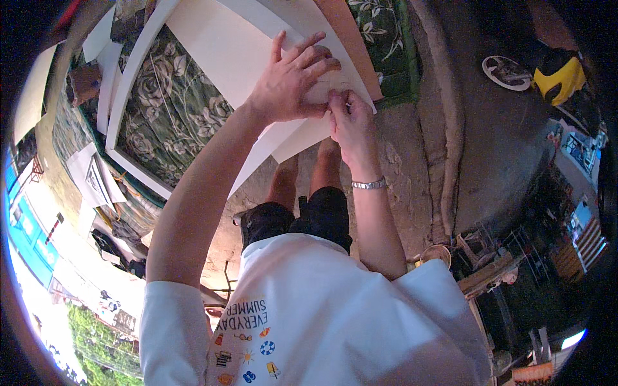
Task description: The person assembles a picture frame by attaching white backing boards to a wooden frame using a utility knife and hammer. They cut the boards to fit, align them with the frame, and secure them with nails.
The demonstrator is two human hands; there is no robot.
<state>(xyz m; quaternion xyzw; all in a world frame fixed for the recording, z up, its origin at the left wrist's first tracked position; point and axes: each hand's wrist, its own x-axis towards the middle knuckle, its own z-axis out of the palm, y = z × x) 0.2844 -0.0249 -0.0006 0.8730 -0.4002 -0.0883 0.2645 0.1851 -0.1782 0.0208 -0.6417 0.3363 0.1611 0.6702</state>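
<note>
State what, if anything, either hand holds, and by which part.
Cannot be told: the right hand is pinched over the flat white panel, hiding anything gripped; the left hand is spread open.

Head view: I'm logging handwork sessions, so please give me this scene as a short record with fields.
Left hand: fingers spread above white panels
Right hand: fingertips drawn together beside the left thumb; anything pinched cannot be made out
Right wrist: silver band
Left of panels: green floral cloth, white frame-like piece
Right of panels: brown strip

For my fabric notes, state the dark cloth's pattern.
The dark green cloth has pale flowers and leaves, best in the head view.
</note>
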